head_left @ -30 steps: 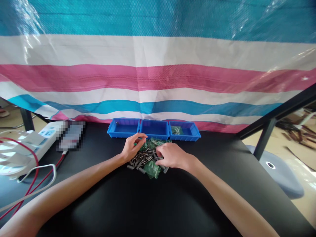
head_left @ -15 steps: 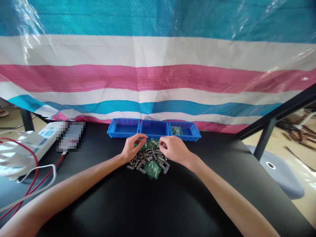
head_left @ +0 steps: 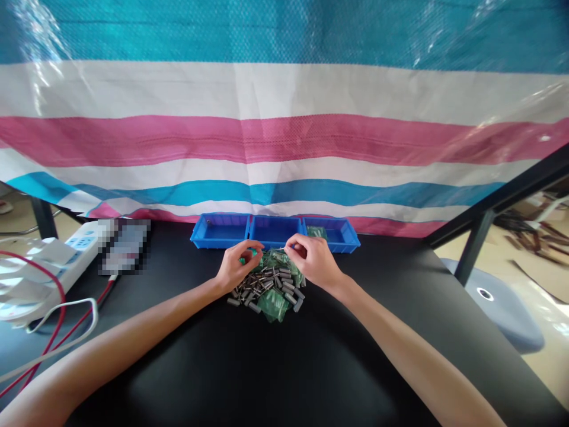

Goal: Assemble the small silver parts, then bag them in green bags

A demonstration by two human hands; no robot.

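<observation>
A pile of grey metal cylinders and thin pins [head_left: 262,283] lies on the black table, mixed with small green plastic bags [head_left: 272,305]. At the pile's upper left, my left hand [head_left: 235,264] is closed, thumb and fingers pinched, with a bit of green plastic bag [head_left: 249,256] showing among the fingers. My right hand [head_left: 316,261] is over the upper right of the pile. Its thumb and index finger pinch together at a tiny pale thing, too small to name. The two sets of fingertips are a short gap apart.
Behind the pile stand three joined blue bins [head_left: 276,231]; the right one contains a green bag [head_left: 317,232]. A white power strip [head_left: 57,267] with plugs and red and white cables sits at left. A striped sheet [head_left: 284,136] hangs behind; a grey stool [head_left: 493,302] stands at right.
My right hand has lifted slightly and turned, its fingertips moving a little up and left. More green bags show beneath it. My left hand stays nearly in place.
</observation>
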